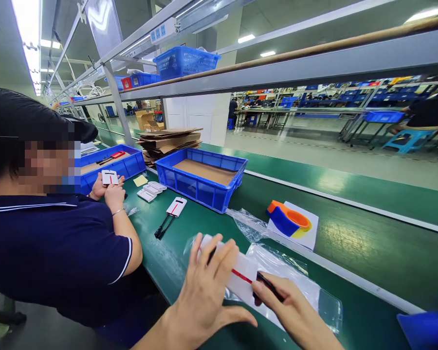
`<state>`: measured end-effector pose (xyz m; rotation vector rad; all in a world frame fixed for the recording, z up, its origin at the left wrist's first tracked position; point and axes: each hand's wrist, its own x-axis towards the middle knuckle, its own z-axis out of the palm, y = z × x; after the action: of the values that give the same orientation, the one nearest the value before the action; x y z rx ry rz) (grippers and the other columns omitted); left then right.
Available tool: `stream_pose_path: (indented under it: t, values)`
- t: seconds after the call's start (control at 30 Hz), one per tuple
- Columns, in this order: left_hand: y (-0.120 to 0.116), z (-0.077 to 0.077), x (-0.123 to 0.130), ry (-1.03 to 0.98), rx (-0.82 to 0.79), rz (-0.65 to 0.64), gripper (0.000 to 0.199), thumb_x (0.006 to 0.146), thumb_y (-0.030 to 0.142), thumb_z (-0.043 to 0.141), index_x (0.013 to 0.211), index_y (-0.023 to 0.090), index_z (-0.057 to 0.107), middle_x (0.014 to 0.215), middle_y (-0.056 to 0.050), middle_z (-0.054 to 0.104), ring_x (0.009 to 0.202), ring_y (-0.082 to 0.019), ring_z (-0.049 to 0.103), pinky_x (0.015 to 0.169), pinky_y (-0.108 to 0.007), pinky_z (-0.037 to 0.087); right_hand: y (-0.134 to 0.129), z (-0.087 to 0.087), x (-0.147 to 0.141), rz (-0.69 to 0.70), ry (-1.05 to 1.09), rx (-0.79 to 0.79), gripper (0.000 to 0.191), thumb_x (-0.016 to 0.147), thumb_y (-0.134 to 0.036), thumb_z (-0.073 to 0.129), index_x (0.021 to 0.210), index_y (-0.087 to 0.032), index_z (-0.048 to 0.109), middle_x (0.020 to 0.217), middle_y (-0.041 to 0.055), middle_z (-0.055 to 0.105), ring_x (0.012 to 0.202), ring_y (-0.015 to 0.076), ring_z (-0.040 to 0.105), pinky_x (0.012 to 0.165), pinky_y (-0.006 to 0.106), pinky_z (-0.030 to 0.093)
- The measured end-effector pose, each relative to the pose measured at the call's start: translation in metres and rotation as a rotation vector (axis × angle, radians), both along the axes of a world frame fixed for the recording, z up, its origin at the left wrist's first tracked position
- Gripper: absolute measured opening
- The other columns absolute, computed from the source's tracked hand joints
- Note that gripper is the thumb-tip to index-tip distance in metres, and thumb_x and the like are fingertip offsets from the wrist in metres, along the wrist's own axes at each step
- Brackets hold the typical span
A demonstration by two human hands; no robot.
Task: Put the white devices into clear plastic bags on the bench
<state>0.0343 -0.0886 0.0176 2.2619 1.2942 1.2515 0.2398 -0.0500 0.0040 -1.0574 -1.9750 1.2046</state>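
Observation:
A flat white device (246, 275) with a red stripe and a black strap-like end lies tilted in front of me, above a clear plastic bag with white contents (304, 288). My right hand (288, 304) pinches its black end between thumb and fingers. Over the device's far part, my left hand (206, 287) has its fingers stretched and spread, the thumb pointing right. It hides that part, and whether the palm touches the device I cannot tell. A similar white device (177, 207) with two black strips lies farther up the green table (148, 250).
On the left a co-worker (54, 248) holds another white device (110, 178). Several white pieces (151, 191) lie near a blue bin (193, 187) lined with cardboard. An orange and blue tape dispenser (286, 218) rests on paper at right. Flattened cardboard (171, 142) is stacked behind.

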Motion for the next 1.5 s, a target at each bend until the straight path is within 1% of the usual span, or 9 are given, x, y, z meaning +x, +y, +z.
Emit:
stream_pose_path:
  t: [0.13, 0.27, 0.4, 0.57, 0.7, 0.87, 1.0, 1.13, 1.5]
  values:
    - [0.005, -0.019, -0.001, -0.957, -0.385, 0.221, 0.078, 0.084, 0.064, 0.072, 0.146, 0.024, 0.050, 0.160, -0.016, 0.044, 0.152, -0.038, 0.032, 0.125, -0.057, 0.024, -0.006, -0.013, 0.004, -0.140, -0.146, 0.428, 0.036, 0.105, -0.045, 0.051, 0.075, -0.024, 0.053, 0.062, -0.0035, 0.056, 0.051, 0.0134, 0.046, 0.049, 0.025, 0.034]
    - [0.022, -0.022, 0.001, -1.650, -0.883, -0.107, 0.066, 0.091, 0.066, 0.061, 0.128, 0.012, 0.066, 0.143, -0.021, 0.061, 0.139, -0.035, 0.052, 0.119, -0.049, 0.039, -0.013, -0.029, -0.011, -0.080, -0.070, 0.495, 0.034, 0.106, -0.043, 0.050, 0.077, -0.024, 0.055, 0.059, -0.0045, 0.056, 0.048, 0.0132, 0.046, 0.047, 0.024, 0.034]
    - [0.031, -0.010, 0.015, -1.918, -0.635, -0.256, 0.061, 0.087, 0.068, 0.067, 0.119, 0.016, 0.074, 0.121, -0.012, 0.074, 0.117, -0.027, 0.068, 0.112, -0.040, 0.048, -0.020, -0.041, -0.034, -0.044, 0.166, 0.184, 0.043, 0.105, -0.053, 0.045, 0.080, -0.023, 0.061, 0.068, -0.0003, 0.064, 0.060, 0.0162, 0.057, 0.055, 0.022, 0.044]
    - [0.024, -0.019, 0.040, -1.706, -0.504, -0.514, 0.078, 0.068, 0.080, 0.073, 0.112, 0.015, 0.076, 0.094, -0.008, 0.075, 0.091, -0.024, 0.072, 0.093, -0.037, 0.056, -0.021, -0.046, -0.039, -0.050, 0.279, 0.053, 0.057, 0.101, -0.068, 0.040, 0.076, -0.021, 0.063, 0.070, 0.0030, 0.067, 0.062, 0.0189, 0.062, 0.059, 0.025, 0.052]
    - [0.026, -0.033, 0.036, -1.420, -0.580, -0.392, 0.082, 0.072, 0.083, 0.066, 0.124, 0.020, 0.071, 0.125, -0.012, 0.072, 0.122, -0.031, 0.064, 0.105, -0.041, 0.050, -0.018, -0.040, -0.027, -0.225, -0.073, 0.482, 0.046, 0.107, -0.050, 0.041, 0.078, -0.021, 0.062, 0.062, 0.0006, 0.065, 0.052, 0.0173, 0.060, 0.051, 0.023, 0.046]
    - [0.040, -0.016, 0.018, -1.607, -0.731, -0.096, 0.065, 0.076, 0.064, 0.080, 0.127, 0.026, 0.067, 0.144, -0.010, 0.060, 0.133, -0.029, 0.056, 0.108, -0.043, 0.050, -0.013, -0.035, -0.025, -0.232, -0.489, 1.050, 0.038, 0.111, -0.026, 0.032, 0.085, -0.023, 0.059, 0.064, 0.0011, 0.066, 0.049, 0.0182, 0.066, 0.047, 0.027, 0.042]
    - [0.051, 0.005, 0.008, -1.716, -0.693, -0.047, 0.047, 0.081, 0.043, 0.082, 0.119, 0.018, 0.072, 0.116, -0.009, 0.070, 0.094, -0.017, 0.068, 0.089, -0.032, 0.057, -0.015, -0.034, -0.022, -0.118, -0.484, 0.898, 0.034, 0.113, -0.037, 0.022, 0.115, -0.020, 0.052, 0.083, 0.0044, 0.077, 0.064, 0.0192, 0.076, 0.054, 0.026, 0.052]
    - [0.052, 0.015, 0.000, -1.769, -0.514, -0.198, 0.049, 0.082, 0.050, 0.078, 0.117, 0.016, 0.073, 0.106, -0.007, 0.068, 0.085, -0.016, 0.064, 0.082, -0.031, 0.057, -0.020, -0.041, -0.017, -0.024, -0.600, 0.856, 0.036, 0.114, -0.033, 0.017, 0.093, -0.027, 0.045, 0.061, -0.0044, 0.069, 0.044, 0.0185, 0.069, 0.038, 0.029, 0.037]
    - [0.016, -0.009, 0.028, -1.510, -0.386, -0.445, 0.059, 0.082, 0.068, 0.060, 0.121, 0.024, 0.065, 0.093, -0.005, 0.059, 0.080, -0.020, 0.057, 0.078, -0.037, 0.053, -0.051, -0.030, -0.037, -0.076, -0.406, 0.622, 0.026, 0.109, -0.021, 0.025, 0.093, -0.026, 0.045, 0.063, -0.0032, 0.070, 0.045, 0.0174, 0.067, 0.042, 0.029, 0.035]
